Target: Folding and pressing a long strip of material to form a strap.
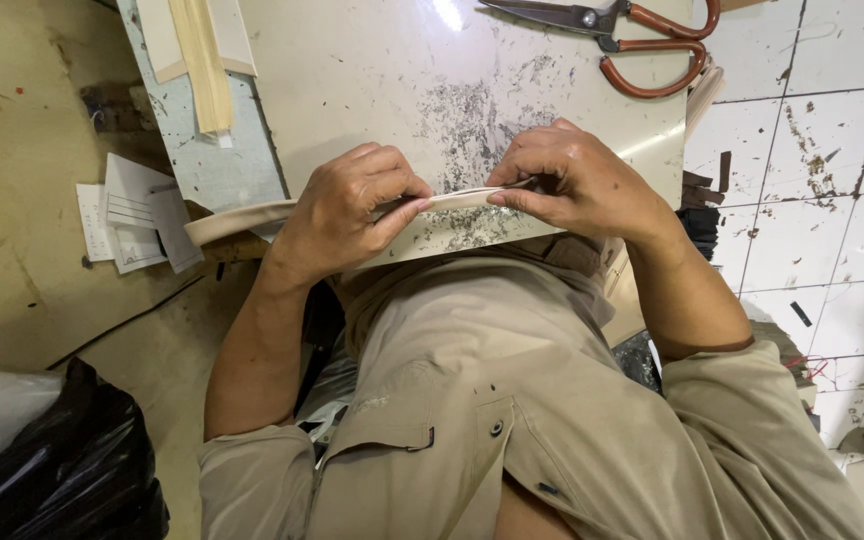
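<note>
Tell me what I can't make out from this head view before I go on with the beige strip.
- Middle of the long beige leather strip: covered by the left hand and right hand, so each grip's contact is hidden.
- Orange-handled metal scissors: blade tips and upper handle loop cut off by the top edge.
- White paper sheets on the floor: print too small to make out.
- Black plastic bag: cut off at the bottom-left corner.

Open tabletop (pixel 372 90) beyond both hands, scuffed but bare through the middle. Far edge blocked on the right by orange-handled scissors (pixel 632 40); far left taken by pale strips (pixel 202 60). Near edge crowded by left hand (pixel 352 215) and right hand (pixel 572 180) pinching a beige strip (pixel 452 200), torso close behind. Papers (pixel 132 215) off the left side
</note>
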